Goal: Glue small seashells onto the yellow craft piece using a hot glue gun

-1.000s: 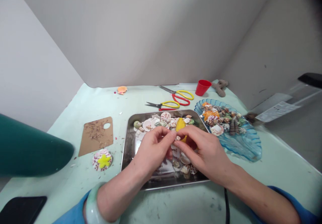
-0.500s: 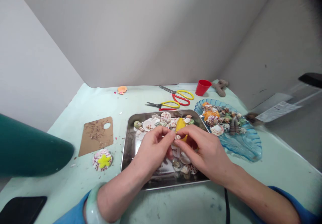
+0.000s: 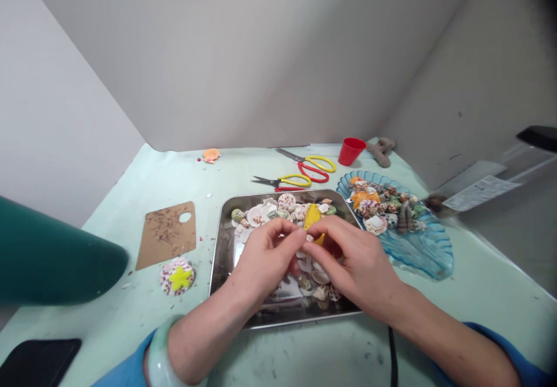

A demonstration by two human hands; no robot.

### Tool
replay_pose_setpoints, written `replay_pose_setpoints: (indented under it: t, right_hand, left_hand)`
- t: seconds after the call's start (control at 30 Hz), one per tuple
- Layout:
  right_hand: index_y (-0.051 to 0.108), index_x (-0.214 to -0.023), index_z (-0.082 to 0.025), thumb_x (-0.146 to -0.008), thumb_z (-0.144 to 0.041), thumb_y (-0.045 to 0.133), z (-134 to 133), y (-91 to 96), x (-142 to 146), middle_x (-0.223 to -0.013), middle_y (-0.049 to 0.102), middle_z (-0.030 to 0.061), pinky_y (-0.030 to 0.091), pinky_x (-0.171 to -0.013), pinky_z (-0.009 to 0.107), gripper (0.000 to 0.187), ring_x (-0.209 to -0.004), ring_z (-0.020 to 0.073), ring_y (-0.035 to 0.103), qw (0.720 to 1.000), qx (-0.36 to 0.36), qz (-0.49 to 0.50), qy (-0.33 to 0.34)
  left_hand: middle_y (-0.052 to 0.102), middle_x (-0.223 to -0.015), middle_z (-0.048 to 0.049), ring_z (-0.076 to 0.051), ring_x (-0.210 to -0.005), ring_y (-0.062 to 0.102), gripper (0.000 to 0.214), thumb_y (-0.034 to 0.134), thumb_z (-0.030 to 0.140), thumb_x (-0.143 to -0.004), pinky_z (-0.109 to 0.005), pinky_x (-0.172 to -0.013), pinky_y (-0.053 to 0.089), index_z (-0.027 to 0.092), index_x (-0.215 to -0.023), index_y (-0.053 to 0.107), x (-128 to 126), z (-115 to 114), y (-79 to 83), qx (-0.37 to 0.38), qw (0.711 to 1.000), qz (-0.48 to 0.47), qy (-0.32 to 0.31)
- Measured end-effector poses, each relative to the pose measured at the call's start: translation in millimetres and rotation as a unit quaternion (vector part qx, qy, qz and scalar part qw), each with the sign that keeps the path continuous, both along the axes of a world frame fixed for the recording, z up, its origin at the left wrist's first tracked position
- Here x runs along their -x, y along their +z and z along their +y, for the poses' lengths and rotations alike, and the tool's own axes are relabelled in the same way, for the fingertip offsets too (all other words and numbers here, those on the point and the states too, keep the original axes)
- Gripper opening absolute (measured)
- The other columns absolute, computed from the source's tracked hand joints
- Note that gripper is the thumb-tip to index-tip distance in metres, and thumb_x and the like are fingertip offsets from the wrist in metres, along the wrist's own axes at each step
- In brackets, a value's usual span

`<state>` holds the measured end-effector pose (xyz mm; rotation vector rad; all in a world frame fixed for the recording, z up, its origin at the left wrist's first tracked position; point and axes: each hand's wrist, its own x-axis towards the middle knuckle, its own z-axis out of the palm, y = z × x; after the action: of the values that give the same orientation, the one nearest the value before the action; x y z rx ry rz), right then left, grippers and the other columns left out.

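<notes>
Both hands meet over a metal tray (image 3: 217,248) of assorted seashells (image 3: 261,212). A small whitish shell (image 3: 309,238) shows between the fingertips, mostly covered by them. My left hand (image 3: 272,253) pinches it from the left, thumb against its edge. From the right, the thumb and forefinger of my right hand (image 3: 352,259) close on the same shell. Just behind the fingers lies a yellow piece (image 3: 312,216) in the tray, partly hidden by my right hand. More shells (image 3: 319,291) lie below the hands, on the tray's right side.
A blue scalloped dish (image 3: 435,259) holds shells at right. Scissors (image 3: 282,181) and a red cup (image 3: 351,152) stand behind the tray. Left are a brown board (image 3: 167,233), a speckled shell with a yellow flower shape (image 3: 179,278) and a large green cylinder (image 3: 56,253). An orange shell (image 3: 212,155) lies farther back.
My left thumb has shifted slightly right and covers more of the small shell. Everything else on the table stays where it was.
</notes>
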<state>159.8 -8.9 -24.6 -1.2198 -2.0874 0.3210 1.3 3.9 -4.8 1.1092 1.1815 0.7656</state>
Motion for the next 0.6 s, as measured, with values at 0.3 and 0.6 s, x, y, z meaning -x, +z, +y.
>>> replay_pose_setpoints:
  t: [0.3,0.6]
  right_hand:
    - [0.054,-0.092,-0.019,-0.089,-0.025,0.051,0.0,-0.7,-1.2,-0.079,0.055,0.0,0.038,-0.06,0.024,0.008,-0.064,0.0106,0.051,1.0,0.003,0.004,0.005]
    - [0.054,-0.091,-0.019,-0.089,-0.024,0.051,0.4,-2.0,-2.0,-0.076,0.053,-0.001,0.036,-0.058,0.024,0.007,-0.064,0.01,0.048,1.0,0.011,0.002,0.016]
  left_hand:
    - [0.049,-0.046,0.0047,-0.009,-0.045,0.048,0.021,0.056,0.036,-0.079,-0.021,-0.051,0.037,0.017,-0.073,0.052,-0.7,0.1,0.4,-0.001,1.0,-0.002,-0.005]
    - [0.049,-0.048,0.0052,-0.008,-0.045,0.047,0.024,0.057,0.039,-0.079,-0.021,-0.051,0.038,0.017,-0.074,0.051,-0.4,-1.0,-0.3,-0.002,1.0,-0.003,-0.004]
